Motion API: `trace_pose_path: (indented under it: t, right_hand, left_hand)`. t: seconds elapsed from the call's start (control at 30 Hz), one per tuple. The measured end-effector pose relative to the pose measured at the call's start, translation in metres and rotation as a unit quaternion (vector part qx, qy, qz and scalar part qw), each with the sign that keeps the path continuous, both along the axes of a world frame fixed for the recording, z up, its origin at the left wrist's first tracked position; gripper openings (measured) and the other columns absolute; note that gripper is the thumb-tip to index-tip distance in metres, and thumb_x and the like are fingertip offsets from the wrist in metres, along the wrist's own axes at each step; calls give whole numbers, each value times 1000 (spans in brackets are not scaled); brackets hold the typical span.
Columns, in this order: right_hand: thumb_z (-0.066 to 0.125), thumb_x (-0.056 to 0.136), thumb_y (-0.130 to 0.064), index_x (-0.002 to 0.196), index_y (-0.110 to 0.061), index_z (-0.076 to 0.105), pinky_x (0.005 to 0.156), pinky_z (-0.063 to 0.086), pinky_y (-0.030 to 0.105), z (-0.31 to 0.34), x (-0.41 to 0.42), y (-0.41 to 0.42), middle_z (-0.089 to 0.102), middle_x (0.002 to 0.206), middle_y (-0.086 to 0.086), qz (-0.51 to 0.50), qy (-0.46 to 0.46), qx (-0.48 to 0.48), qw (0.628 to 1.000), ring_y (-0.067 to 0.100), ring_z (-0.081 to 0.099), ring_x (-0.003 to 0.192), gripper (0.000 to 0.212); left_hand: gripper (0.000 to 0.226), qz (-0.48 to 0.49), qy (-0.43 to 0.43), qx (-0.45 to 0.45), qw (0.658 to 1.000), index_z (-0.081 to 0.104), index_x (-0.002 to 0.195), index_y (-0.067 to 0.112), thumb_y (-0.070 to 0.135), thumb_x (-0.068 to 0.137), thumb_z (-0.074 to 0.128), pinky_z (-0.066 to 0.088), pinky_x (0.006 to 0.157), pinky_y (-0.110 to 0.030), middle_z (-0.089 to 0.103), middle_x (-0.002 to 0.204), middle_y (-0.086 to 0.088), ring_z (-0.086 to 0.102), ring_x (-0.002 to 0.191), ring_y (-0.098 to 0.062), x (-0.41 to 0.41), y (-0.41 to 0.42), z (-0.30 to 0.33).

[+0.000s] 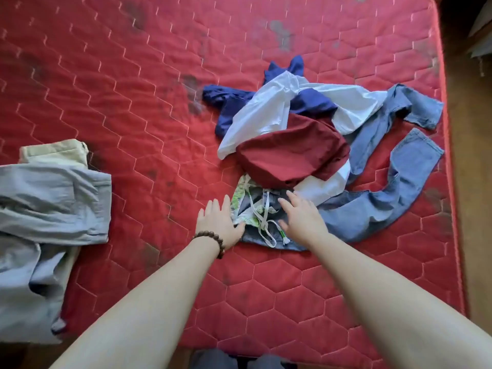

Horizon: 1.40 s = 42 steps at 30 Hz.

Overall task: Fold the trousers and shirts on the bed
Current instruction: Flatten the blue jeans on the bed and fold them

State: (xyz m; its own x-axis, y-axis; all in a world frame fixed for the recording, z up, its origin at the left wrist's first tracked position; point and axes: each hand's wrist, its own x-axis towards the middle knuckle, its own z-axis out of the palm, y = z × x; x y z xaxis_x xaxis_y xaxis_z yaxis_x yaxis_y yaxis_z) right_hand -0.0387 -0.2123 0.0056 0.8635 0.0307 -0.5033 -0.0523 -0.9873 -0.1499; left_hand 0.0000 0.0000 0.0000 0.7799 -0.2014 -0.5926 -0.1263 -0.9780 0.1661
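Right now, from the head view, we have both hands stretched forward over the bed (133, 107), a red quilted mattress, toward the near edge of a heap of unfolded clothes. Our left hand (217, 225), with a beaded bracelet (213, 242) at the wrist, lies flat with straight fingers at the left edge of a small garment with a green leaf print and white drawstrings (262, 222), the thumb touching its edge. Our right hand (302, 218) lies spread on the same garment's right part, fingers straight and slightly blurred, gripping nothing that we can see.

That printed garment sits directly ahead of us, between the two hands, at the nearest point of the heap; both hands are about equally close to it. It is bunched, so we cannot tell its long axis with confidence. Behind it, farther from us, the maroon shirt (290, 155) lies on top of a white shirt (269, 113) and a dark blue garment (229, 102), and the light blue jeans (399, 177) curve away to the right, legs toward the far right edge of the bed.

Well apart to our left lies a grey-blue garment (53, 198) over a beige one (56, 150).

We judge that the next move calls for drawing the printed garment toward us, clear of the maroon shirt overlapping its far edge.
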Motion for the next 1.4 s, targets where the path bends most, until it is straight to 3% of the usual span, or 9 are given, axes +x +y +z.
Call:
trace_pose_path:
  t: [0.17,0.27,0.43,0.5,0.57,0.67,0.8,1.1,1.4]
  right_hand:
    - [57,92,-32,151,-26,24,119,9,43,-69,26,2,8,162,6,77,18,12,997,22,5,149,68]
    - [53,93,-24,152,-28,21,117,12,42,-98,38,3,6,162,7,124,17,-10,992,23,8,148,67]
    - [52,87,-9,136,-18,41,87,39,37,-118,43,5,36,145,9,128,7,-23,992,28,37,127,51]
    - [50,85,-3,116,-12,50,66,36,36,-117,42,7,47,122,8,105,-8,-10,994,29,46,109,32]
    - [48,87,-2,105,-10,52,62,34,37,-112,42,6,49,110,8,77,-11,-7,997,29,50,101,19]
    - [46,88,-1,96,-6,53,60,31,39,-95,39,-1,48,103,11,27,-32,25,999,35,54,85,12]
    - [49,85,2,96,-4,59,68,43,42,-48,36,-16,48,98,12,-67,-65,88,992,35,53,82,16]
    - [65,74,0,85,-4,72,72,41,34,166,39,-51,64,89,12,-153,-241,131,950,33,59,85,14]
    - [60,75,-1,78,-6,73,71,40,28,386,62,-54,66,79,9,-130,-418,143,888,26,59,78,15]
  left_hand:
    - [101,44,81,0,996,-2,154,14,65,85,51,18,119,-41,12,160,-15,11,148,-28,2,-2,-72]
    - [98,51,97,-35,993,6,154,16,55,84,62,26,116,-40,24,155,-11,22,144,-28,3,-8,-101]
    - [60,61,118,-60,989,35,140,22,35,89,64,43,101,-41,38,139,-8,44,125,-29,-7,-20,-123]
    - [35,74,101,-41,991,45,124,17,27,93,58,47,89,-37,52,126,-10,53,113,-30,-7,-22,-124]
    - [6,73,84,-23,994,48,99,14,17,94,49,44,76,-34,63,110,-12,59,101,-32,-4,-22,-120]
    - [8,79,54,-43,995,50,87,13,9,92,45,46,74,-37,65,100,-15,61,93,-36,0,-18,-103]
    - [10,91,0,-105,990,52,85,12,16,93,48,46,71,-38,65,90,-13,60,85,-36,7,-13,-53]
    - [22,87,-170,-217,957,68,89,8,29,90,60,46,75,-38,70,89,-11,62,88,-32,64,1,160]
    - [29,-34,-380,-316,869,70,81,7,35,88,68,41,67,-31,69,76,-8,59,74,-26,112,-3,412]
